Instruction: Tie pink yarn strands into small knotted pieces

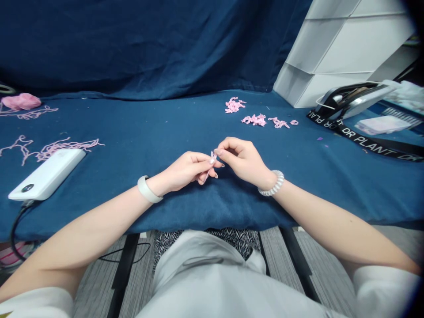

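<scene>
Just above the near part of the blue cloth, my left hand (192,168) pinches a small bunch of pink yarn (213,155) between thumb and fingers. A strand of it hangs below the fingers. My right hand (243,158) meets it from the right, with thumb and index fingertip closed together at the top of the bunch. The fingertips cover part of the yarn, so how it is looped or knotted cannot be made out.
Small pink yarn pieces (254,120) lie in piles beyond my hands. At left are loose yarn strands (66,148), a white power bank (48,174) with a cable and a pink yarn ball (21,102). White boxes (344,48) and a lettered black strap (364,141) are at right.
</scene>
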The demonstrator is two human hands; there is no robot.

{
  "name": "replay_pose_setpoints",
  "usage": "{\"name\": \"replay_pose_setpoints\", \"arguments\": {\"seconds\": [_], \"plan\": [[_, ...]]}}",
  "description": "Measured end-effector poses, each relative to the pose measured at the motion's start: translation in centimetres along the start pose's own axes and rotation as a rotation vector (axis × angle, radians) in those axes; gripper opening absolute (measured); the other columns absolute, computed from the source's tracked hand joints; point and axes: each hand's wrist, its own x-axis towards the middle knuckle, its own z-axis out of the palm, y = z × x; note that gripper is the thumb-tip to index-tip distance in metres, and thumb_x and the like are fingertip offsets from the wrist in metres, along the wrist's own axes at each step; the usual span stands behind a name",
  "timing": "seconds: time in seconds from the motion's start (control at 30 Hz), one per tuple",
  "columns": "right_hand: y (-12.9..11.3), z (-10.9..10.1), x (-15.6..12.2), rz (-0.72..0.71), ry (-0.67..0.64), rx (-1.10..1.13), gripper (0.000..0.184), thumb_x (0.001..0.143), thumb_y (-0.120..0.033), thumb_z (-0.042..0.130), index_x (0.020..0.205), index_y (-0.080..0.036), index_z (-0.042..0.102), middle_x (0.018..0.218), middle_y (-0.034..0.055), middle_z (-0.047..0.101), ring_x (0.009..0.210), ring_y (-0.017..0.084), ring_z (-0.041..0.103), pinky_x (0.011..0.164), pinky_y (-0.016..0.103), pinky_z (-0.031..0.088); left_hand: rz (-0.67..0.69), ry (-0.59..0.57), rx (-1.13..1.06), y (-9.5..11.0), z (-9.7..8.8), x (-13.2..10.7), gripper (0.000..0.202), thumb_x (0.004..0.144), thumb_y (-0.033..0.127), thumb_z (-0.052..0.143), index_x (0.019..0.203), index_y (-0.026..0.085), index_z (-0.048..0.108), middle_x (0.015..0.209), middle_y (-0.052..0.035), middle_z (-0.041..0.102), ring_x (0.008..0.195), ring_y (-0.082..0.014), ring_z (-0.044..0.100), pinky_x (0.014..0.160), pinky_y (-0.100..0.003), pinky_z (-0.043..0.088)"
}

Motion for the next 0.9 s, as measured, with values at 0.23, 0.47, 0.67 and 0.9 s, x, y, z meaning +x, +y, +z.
{"name": "replay_pose_setpoints", "arguments": {"seconds": [0.23, 0.47, 0.67, 0.9], "plan": [[0.0, 0.0, 0.0, 0.008, -0.018, 0.014, 0.02, 0.083, -0.03, 0.059, 0.073, -0.013, 0.06, 0.071, 0.003, 0.06, 0.064, 0.011, 0.052, 0.062, 0.025, 0.041, -0.03, -0.019, 0.013, 0.1, 0.1, -0.1, 0.038, 0.073, 0.039, 0.071, 0.091, 0.005, 0.069, 0.067, -0.0053, 0.065, 0.044, -0.0024, 0.047, 0.043, -0.015, 0.038], [0.1, -0.1, 0.3, 0.057, -0.084, 0.158, 0.022, 0.083, -0.032, 0.06, 0.074, -0.012, 0.061, 0.071, 0.003, 0.062, 0.065, 0.01, 0.054, 0.065, 0.024, 0.044, 0.032, -0.065, 0.03, -0.1, -0.1, 0.0, 0.031, 0.075, 0.037, 0.069, 0.083, 0.007, 0.066, 0.061, -0.0003, 0.06, 0.045, -0.0027, 0.05, 0.044, -0.013, 0.039], [1.5, -0.5, 0.6, 0.2, -0.176, 0.388, 0.035, 0.081, -0.043, 0.064, 0.099, -0.013, 0.068, 0.083, 0.0036, 0.066, 0.067, 0.008, 0.056, 0.068, 0.023, 0.048, 0.03, -0.029, 0.028, 0.0, -0.1, -0.1, 0.034, 0.072, 0.04, 0.071, 0.081, 0.008, 0.064, 0.059, 0.0007, 0.058, 0.044, -0.0031, 0.051, 0.043, -0.013, 0.041], [1.6, -0.3, 0.7, 0.219, -0.369, 0.473, 0.034, 0.075, -0.031, 0.072, 0.104, -0.015, 0.07, 0.09, 0.0034, 0.068, 0.073, 0.008, 0.058, 0.07, 0.022, 0.047, -0.008, -0.084, 0.013, 0.3, 0.1, -0.4, 0.035, 0.072, 0.039, 0.072, 0.08, 0.007, 0.063, 0.056, 0.0012, 0.057, 0.043, -0.0038, 0.05, 0.042, -0.014, 0.039]]}}
